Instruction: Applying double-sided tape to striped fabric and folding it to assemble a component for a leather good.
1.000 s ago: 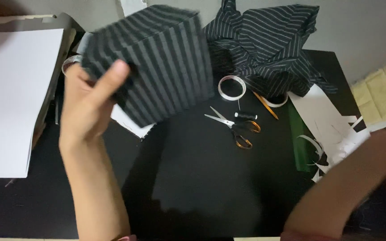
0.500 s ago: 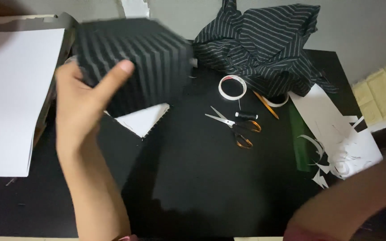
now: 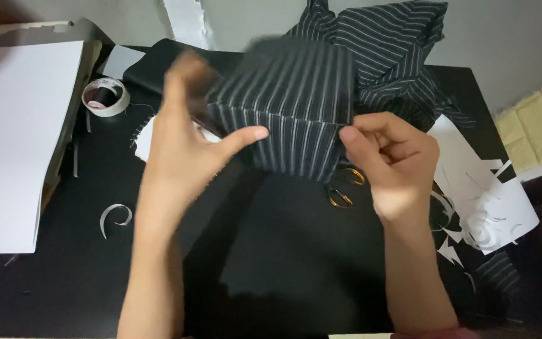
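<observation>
A box covered in black cloth with thin white stripes is held above the black table. My left hand grips its left side, thumb pressed on the front face. My right hand pinches the box's lower right corner with thumb and fingers. Below the box, the orange handles of a pair of scissors peek out beside my right hand.
Loose striped cloth is heaped at the back right. White paper scraps lie at the right. A tape roll and a large white board are on the left. A curled paper strip lies near the board.
The box has moved from the left to the middle and come lower. My right hand rose from the lower right and took hold of its corner.
</observation>
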